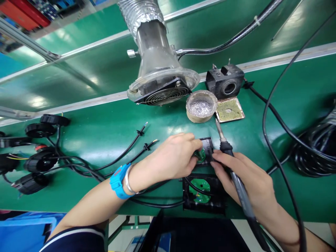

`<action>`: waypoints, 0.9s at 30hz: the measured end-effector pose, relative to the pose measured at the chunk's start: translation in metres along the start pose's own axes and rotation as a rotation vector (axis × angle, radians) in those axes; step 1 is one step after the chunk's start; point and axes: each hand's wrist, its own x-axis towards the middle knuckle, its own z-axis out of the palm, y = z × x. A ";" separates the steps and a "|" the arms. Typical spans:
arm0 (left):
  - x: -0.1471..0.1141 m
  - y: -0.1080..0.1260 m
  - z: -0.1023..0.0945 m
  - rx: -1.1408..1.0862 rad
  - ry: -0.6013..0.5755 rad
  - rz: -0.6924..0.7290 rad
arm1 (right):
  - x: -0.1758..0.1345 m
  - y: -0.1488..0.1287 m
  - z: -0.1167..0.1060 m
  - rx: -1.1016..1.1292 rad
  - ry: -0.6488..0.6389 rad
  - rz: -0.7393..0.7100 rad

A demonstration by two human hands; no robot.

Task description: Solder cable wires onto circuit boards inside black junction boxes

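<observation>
My left hand [181,154] reaches in from the left, thumb and fingers closed on the edge of a small green circuit board [201,155]. That board lies over a black tray [208,142], and my fingers hide part of it. In my right hand [246,175] rests a soldering iron [240,190], its tip pointing up and away toward the solder pot. The right thumb and fingertips also meet the right edge of the black tray. Nearer to me, a second green circuit board [200,190] sits on another black tray [217,206], with a black cable running across it.
A fume extractor hood [162,70] hangs above the bench. Behind my hands stand a solder pot [201,105], a sponge tray [229,109] and an iron holder [224,80]. Black cables with round caps [42,159] lie left; a coiled cable [312,150] lies right.
</observation>
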 end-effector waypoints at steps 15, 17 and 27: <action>0.006 -0.008 -0.006 0.009 0.021 0.079 | -0.003 0.000 0.003 0.080 0.005 0.050; 0.005 -0.011 -0.001 0.009 0.043 0.114 | -0.003 0.000 0.003 0.090 0.010 0.067; -0.002 -0.009 0.009 0.168 0.071 0.105 | -0.004 0.000 0.004 0.101 0.020 0.078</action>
